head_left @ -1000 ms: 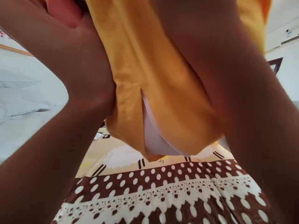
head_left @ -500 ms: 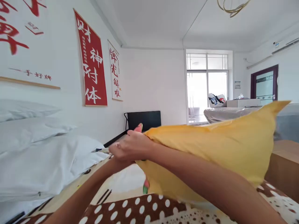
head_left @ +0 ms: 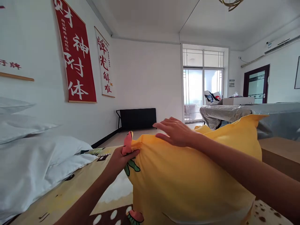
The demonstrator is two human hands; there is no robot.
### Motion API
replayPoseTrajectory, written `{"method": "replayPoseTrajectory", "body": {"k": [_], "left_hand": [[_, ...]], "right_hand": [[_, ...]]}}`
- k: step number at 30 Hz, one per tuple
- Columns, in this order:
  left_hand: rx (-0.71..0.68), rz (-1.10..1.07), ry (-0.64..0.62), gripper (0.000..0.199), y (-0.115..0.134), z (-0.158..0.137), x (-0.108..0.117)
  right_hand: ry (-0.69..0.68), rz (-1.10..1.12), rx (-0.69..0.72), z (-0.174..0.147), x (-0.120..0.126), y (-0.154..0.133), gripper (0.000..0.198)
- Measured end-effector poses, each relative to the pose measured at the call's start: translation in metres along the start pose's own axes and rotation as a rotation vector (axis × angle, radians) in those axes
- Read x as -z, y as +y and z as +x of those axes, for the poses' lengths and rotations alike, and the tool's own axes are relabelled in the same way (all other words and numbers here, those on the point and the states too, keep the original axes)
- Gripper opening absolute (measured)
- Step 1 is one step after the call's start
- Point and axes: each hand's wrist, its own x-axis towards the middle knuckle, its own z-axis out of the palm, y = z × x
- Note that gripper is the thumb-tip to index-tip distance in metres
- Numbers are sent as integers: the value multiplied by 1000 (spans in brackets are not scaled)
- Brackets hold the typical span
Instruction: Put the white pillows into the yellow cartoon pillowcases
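Note:
A plump yellow pillow (head_left: 187,178), its left edge printed with pink and green shapes, is held up over a patterned blanket (head_left: 117,209). My left hand (head_left: 123,159) grips the pillow's upper left corner, thumb over the cloth and the fabric bunched in its fingers. Over the pillow's top edge is my right hand (head_left: 173,131), palm down with its fingers stretched out. Whether that palm touches the cloth is hard to tell. My right forearm crosses in front of the pillow's right half.
White pillows (head_left: 28,162) are piled at the left by the wall. On the right stand a brown cardboard box (head_left: 281,150) and plastic-covered furniture (head_left: 276,115) bearing a white box (head_left: 237,100). A black folded panel (head_left: 138,118) leans against the far wall.
My right hand has let go of the bunched corner beside my left hand and moved right, its fingers opening. The pillow hangs lower and fuller. The view has shifted rightward.

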Motion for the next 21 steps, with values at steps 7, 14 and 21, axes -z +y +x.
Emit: {"method": "replayPoseTrajectory", "body": {"k": [7, 14, 21], "left_hand": [[86, -214, 33, 36, -44, 24, 2], [269, -448, -140, 39, -55, 11, 25], [284, -550, 9, 47, -50, -7, 30]], "right_hand": [[-468, 69, -653, -165, 13, 142, 61], [-332, -140, -877, -235, 9, 196, 58], [-332, -405, -1069, -199, 13, 134, 62]]}}
